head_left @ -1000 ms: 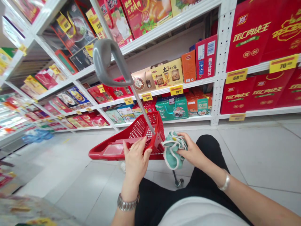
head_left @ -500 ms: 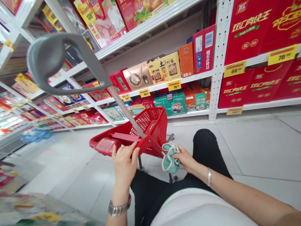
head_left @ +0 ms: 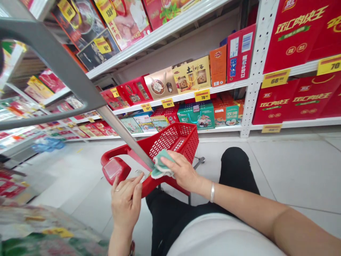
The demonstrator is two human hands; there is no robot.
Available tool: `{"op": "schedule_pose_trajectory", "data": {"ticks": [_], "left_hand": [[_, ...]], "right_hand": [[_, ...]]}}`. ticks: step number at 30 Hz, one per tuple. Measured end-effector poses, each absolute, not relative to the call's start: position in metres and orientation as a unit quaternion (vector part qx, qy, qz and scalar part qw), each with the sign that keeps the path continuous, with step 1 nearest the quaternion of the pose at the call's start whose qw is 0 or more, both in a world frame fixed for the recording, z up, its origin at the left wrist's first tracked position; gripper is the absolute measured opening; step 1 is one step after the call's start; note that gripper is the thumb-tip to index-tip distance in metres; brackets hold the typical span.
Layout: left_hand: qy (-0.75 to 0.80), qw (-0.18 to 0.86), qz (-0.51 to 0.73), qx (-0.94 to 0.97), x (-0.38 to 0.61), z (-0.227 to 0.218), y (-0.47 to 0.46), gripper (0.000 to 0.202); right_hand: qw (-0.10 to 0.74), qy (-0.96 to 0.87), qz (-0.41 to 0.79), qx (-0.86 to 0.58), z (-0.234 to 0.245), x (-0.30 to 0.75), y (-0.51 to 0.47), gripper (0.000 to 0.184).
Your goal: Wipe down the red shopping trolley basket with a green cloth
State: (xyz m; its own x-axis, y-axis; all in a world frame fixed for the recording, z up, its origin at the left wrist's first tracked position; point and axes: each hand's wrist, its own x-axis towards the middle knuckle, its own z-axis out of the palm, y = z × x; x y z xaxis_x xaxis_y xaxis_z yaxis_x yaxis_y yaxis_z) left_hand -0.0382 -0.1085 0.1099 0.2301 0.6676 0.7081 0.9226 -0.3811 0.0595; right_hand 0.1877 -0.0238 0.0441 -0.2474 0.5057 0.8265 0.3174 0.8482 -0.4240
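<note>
A red plastic shopping basket cart (head_left: 190,145) stands tilted between my knees, its grey pole (head_left: 125,137) rising to the upper left. My left hand (head_left: 126,199) holds the near rim of the cart, beside the red block with a clear window (head_left: 113,169). In my right hand (head_left: 185,174) is a bunched green cloth (head_left: 163,163) with pale edging. It presses on the rim around the foot of the pole. The big grey loop handle (head_left: 66,76) is at the upper left, partly out of view.
White shelves (head_left: 226,87) with boxed foods and yellow price tags (head_left: 202,95) run behind the cart. Red gift boxes (head_left: 295,32) stand at the right. Pale floor tiles (head_left: 287,160) lie below. Blurred goods (head_left: 34,231) are at the lower left.
My right hand has brought the cloth up and left onto the cart rim at the pole. My left hand has shifted left along the rim. The handle stands closer and further left.
</note>
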Motion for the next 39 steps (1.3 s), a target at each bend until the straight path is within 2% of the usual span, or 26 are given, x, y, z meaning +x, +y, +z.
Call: {"op": "schedule_pose_trajectory", "data": {"ticks": [3,6,17,26,29,32,35,39], "left_hand": [[-0.526,0.174,-0.326,-0.766,-0.049,0.11,-0.113,0.036],[-0.528,0.153,-0.321,-0.771,-0.061,0.112,-0.116,0.035],[-0.543,0.131,-0.336,-0.759,-0.09,0.118,-0.12,0.036],[-0.556,0.132,-0.335,-0.749,-0.095,0.118,-0.12,0.037],[-0.564,0.132,-0.334,-0.744,-0.095,0.118,-0.117,0.039],[-0.566,0.123,-0.333,-0.744,-0.092,0.118,-0.116,0.04],[-0.563,0.113,-0.334,-0.748,-0.089,0.118,-0.115,0.04],[-0.547,0.121,-0.349,-0.751,-0.089,0.117,-0.116,0.038]], "right_hand": [[0.48,-0.849,-0.003,-0.22,0.042,0.174,-0.02,0.056],[0.457,-0.858,-0.027,-0.232,0.029,0.173,-0.011,0.057],[0.404,-0.841,-0.007,-0.361,-0.002,0.223,0.07,0.063],[0.407,-0.784,0.024,-0.468,0.02,0.246,0.104,0.06],[0.402,-0.795,0.031,-0.452,0.035,0.218,0.084,0.064],[0.4,-0.84,0.034,-0.365,0.05,0.183,0.046,0.07],[0.39,-0.884,0.026,-0.255,0.06,0.159,0.011,0.065],[0.392,-0.887,0.017,-0.243,0.06,0.157,-0.002,0.057]]}}
